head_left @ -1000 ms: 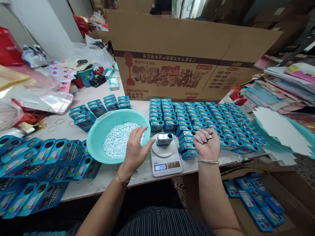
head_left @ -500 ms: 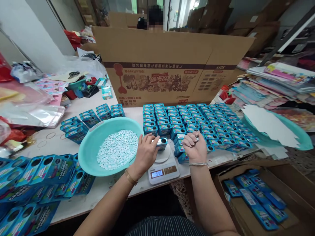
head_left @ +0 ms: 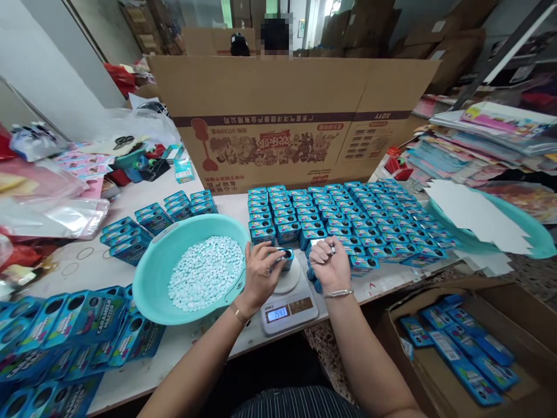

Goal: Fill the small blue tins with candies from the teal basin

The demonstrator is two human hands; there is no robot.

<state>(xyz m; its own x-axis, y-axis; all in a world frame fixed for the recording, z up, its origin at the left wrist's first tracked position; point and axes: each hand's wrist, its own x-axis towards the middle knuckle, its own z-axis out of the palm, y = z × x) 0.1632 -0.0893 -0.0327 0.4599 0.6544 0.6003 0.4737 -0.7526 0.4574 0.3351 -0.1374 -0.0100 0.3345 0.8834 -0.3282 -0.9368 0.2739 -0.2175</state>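
A small blue candy box (head_left: 287, 259) with a round dark window stands on the round plate of a white kitchen scale (head_left: 290, 316). Bent round the box's left end are the fingers of my left hand (head_left: 260, 274), partly covering it. My right hand (head_left: 331, 264) is a closed fist just right of the scale, with a bit of white candy showing between its fingers. Left of my left hand, a turquoise basin (head_left: 148, 278) holds many small pale candies (head_left: 204, 273). Behind both hands, blue boxes (head_left: 335, 215) stand in tight rows.
More blue boxes (head_left: 82, 319) are stacked at the near left. A large cardboard carton (head_left: 287, 87) stands across the table's back. At lower right, an open carton (head_left: 404, 371) contains flat-lying blue boxes. White sheets (head_left: 474, 217) lie over another basin (head_left: 539, 238).
The view has shifted slightly. My left fingers have drawn closer together at the box on the scale. My right fist has moved a little left, towards the scale.
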